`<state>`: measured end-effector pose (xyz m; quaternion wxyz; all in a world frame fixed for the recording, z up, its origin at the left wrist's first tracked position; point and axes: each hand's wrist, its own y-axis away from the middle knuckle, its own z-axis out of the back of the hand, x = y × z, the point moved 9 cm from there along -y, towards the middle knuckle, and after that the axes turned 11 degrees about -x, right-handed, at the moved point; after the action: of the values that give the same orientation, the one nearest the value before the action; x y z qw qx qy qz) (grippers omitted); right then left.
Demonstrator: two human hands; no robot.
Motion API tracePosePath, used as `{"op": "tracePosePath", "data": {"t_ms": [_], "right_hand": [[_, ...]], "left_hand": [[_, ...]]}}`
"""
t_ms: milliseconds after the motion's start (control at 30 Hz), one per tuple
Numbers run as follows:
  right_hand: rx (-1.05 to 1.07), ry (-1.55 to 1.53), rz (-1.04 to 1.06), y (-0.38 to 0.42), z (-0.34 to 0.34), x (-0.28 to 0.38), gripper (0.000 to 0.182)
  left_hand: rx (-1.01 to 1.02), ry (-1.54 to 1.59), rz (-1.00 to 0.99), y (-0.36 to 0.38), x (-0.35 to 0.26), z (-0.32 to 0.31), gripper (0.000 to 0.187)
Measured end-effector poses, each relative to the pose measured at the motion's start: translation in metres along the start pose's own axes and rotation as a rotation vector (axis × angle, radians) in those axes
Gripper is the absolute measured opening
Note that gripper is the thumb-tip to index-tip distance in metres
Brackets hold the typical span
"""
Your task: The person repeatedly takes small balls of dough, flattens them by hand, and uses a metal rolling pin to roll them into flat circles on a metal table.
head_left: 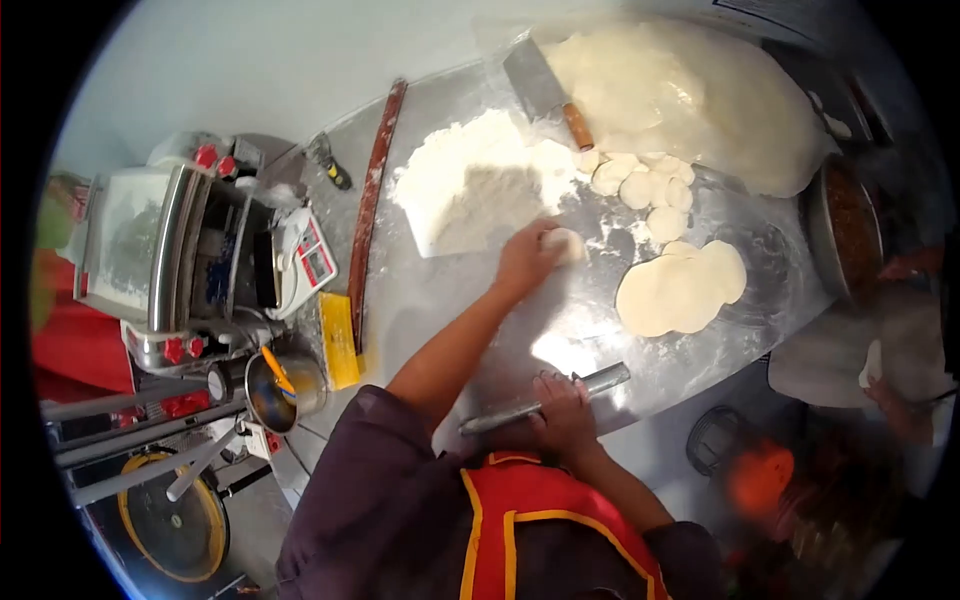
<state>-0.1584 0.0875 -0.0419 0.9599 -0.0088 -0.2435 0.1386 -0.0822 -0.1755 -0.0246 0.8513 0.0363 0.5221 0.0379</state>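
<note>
My left hand [528, 262] reaches to the middle of the metal worktop and pinches a small round of dough [569, 246] at its edge. Closer to my body, my right hand [565, 412] rests over a metal rolling pin [500, 413], its fingers across the top. Loose white flour [470, 150] is heaped beyond my left hand. Small dough pieces [637, 190] lie in a cluster to the right of the flour. Nearer me are larger flattened dough rounds [665, 300], overlapping one another.
A big dough mass [690, 95] covers the far right, beside a wooden-handled cleaver [540, 85]. A bowl of filling [850, 225] stands at the right edge. Leftward are a long red-brown bar [378, 180], a scale [308, 255] and a metal pot [308, 385]. Another person's hand [893, 408] shows at right.
</note>
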Motion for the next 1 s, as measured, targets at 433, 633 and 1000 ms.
{"op": "tracePosePath", "data": {"t_ms": [433,633,1000], "right_hand": [[-0.046,0.052,0.011,-0.003,0.004,0.004,0.067],[-0.015,0.08,0.026,-0.003,-0.001,0.002,0.066],[-0.005,0.069,0.043,-0.011,0.009,0.006,0.066]], "left_hand": [[-0.012,-0.464,-0.533,0.126,0.036,0.031,0.042],[0.051,-0.424,-0.646,0.124,0.033,-0.003,0.048],[0.108,-0.671,-0.661,0.095,-0.007,-0.053,0.066]]}}
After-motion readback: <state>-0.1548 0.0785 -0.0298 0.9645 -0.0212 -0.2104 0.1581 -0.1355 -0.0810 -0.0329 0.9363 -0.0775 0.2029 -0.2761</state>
